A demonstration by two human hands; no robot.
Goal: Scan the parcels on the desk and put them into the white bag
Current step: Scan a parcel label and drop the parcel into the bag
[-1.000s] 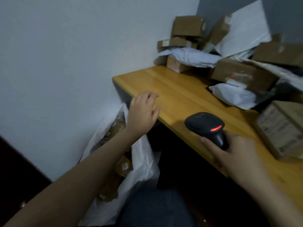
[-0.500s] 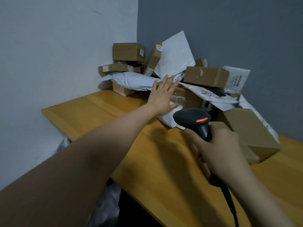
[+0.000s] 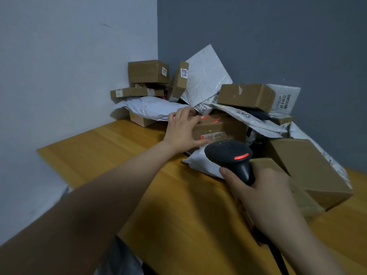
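Many parcels (image 3: 246, 96), brown cartons and white mailers, lie heaped in the far corner of the wooden desk (image 3: 139, 175). All cartons are sealed, contents unseen. Left hand (image 3: 182, 130) grips a red-taped carton (image 3: 220, 127), fingers over its top, thumb on its front. Right hand (image 3: 264, 197) wraps the handle of a black scanner (image 3: 228, 153), red light lit, above a white mailer (image 3: 200, 164).

Corner of a small parcel-sorting office: a wooden desk (image 3: 119, 155) against bare grey walls (image 3: 258, 36), cardboard boxes (image 3: 148, 71) and white mailers (image 3: 206, 76) heaped at one o'clock, a handheld barcode scanner (image 3: 228, 153) at four o'clock.
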